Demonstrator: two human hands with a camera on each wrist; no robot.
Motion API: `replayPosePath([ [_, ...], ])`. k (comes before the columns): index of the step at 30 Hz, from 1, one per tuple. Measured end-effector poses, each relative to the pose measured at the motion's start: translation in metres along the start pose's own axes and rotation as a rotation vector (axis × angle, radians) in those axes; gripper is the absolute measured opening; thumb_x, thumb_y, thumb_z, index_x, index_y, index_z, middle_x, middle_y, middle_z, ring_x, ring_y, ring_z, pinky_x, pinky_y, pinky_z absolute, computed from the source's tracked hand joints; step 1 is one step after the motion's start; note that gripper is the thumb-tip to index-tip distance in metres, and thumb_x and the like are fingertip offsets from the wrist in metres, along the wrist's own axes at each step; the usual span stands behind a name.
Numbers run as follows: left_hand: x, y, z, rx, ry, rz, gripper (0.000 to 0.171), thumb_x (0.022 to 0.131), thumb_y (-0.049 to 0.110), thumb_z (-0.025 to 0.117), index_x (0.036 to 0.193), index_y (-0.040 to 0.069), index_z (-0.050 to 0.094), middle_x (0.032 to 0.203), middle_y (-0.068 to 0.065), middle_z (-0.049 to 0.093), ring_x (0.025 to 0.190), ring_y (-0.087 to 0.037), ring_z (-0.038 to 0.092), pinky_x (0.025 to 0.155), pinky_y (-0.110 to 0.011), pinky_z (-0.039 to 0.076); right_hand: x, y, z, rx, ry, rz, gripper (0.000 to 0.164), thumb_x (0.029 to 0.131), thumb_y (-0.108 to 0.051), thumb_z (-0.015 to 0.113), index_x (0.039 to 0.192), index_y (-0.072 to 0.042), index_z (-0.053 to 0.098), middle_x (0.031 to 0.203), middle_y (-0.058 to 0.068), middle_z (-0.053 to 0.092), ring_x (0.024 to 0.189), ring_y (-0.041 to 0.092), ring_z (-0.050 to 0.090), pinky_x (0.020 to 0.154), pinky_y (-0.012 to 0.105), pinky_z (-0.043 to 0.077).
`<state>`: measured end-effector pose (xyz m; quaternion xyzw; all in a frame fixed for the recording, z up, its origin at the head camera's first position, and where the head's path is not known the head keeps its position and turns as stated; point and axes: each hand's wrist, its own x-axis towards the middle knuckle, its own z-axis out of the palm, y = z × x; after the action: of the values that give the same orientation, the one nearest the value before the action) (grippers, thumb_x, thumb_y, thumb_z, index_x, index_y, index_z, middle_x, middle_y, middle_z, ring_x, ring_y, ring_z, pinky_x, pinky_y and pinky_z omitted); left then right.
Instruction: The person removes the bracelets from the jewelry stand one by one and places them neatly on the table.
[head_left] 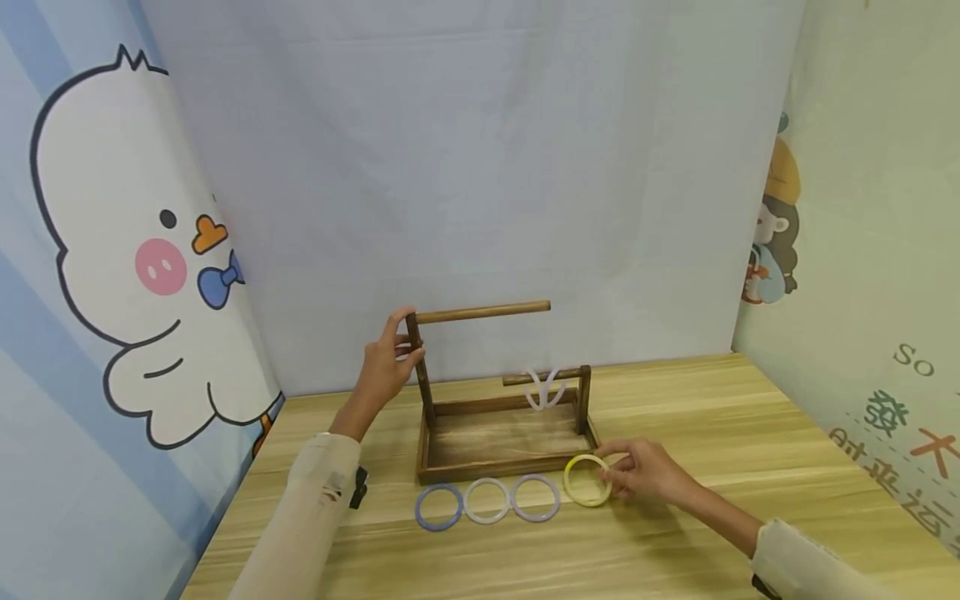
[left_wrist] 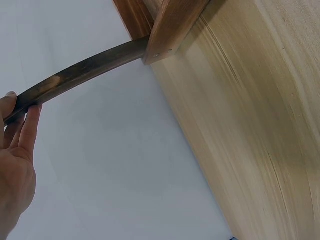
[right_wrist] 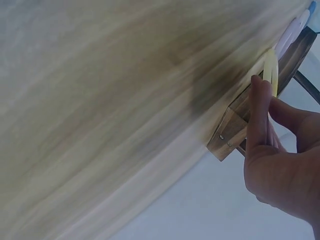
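Note:
My left hand (head_left: 384, 368) grips the top of the tall post (head_left: 423, 385) of a dark wooden display stand; in the left wrist view, thumb and fingers (left_wrist: 31, 130) lie on either side of that post. With fingertips and thumb, my right hand (head_left: 647, 472) pinches a yellow bangle (head_left: 588, 504) at the stand's front right corner. The bangle appears edge-on in the right wrist view. To its left, a lavender bangle (head_left: 536, 520), a white bangle (head_left: 486, 522) and a blue bangle (head_left: 439, 528) lie in a row. Pale bangles (head_left: 534, 388) hang from the stand's lower rod (head_left: 517, 380).
The stand's upper rod (head_left: 483, 312) juts rightward from the tall post. Its base is a shallow tray (head_left: 480, 433) with raised edges. A short post (head_left: 583, 400) stands at the right. Behind the wood-grain table (head_left: 675, 400) hangs a pale cloth (head_left: 480, 167), with printed panels on both sides.

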<state>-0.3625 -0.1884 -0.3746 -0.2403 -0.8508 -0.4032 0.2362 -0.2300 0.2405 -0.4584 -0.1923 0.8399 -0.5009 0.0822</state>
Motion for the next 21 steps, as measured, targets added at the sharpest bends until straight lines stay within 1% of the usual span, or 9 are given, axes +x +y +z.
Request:
replayPosePath([
  [5,0.000,-0.001,0.001,0.002,0.001,0.003,0.072,0.094,-0.004,0.074,0.154,0.014,0.038,0.114,-0.030,0.072,0.103,-0.042,0.074,0.091,-0.044,0.064,-0.003,0.004,0.005,-0.003,0.028,0.022,0.033,0.093,0.007,0.071,0.122,0.020,0.062,0.091,0.024,0.077,0.068,0.029,0.075,0.055,0.034,0.065],
  [11,0.000,-0.002,0.002,0.007,0.003,0.012,0.073,0.094,-0.004,0.075,0.154,0.017,0.038,0.114,-0.030,0.072,0.102,-0.041,0.074,0.089,-0.044,0.064,-0.005,0.008,0.009,-0.028,0.057,0.011,0.028,0.093,0.002,0.075,0.114,0.019,0.068,0.088,0.021,0.077,0.068,0.026,0.076,0.057,0.031,0.066],
  [16,-0.001,-0.003,0.002,0.012,0.003,0.013,0.073,0.094,-0.003,0.074,0.154,0.018,0.038,0.114,-0.030,0.072,0.102,-0.041,0.075,0.089,-0.044,0.064,-0.006,0.010,0.012,-0.067,0.112,0.014,0.020,0.091,-0.002,0.079,0.103,0.012,0.074,0.082,0.015,0.077,0.066,0.022,0.075,0.056,0.028,0.065],
  [21,-0.001,-0.002,0.001,0.009,0.006,0.016,0.072,0.094,-0.003,0.074,0.154,0.016,0.038,0.114,-0.031,0.072,0.102,-0.041,0.074,0.090,-0.046,0.064,-0.007,0.011,0.015,-0.081,0.169,0.018,0.017,0.089,-0.002,0.081,0.099,0.010,0.076,0.079,0.012,0.076,0.063,0.020,0.073,0.055,0.027,0.064],
])
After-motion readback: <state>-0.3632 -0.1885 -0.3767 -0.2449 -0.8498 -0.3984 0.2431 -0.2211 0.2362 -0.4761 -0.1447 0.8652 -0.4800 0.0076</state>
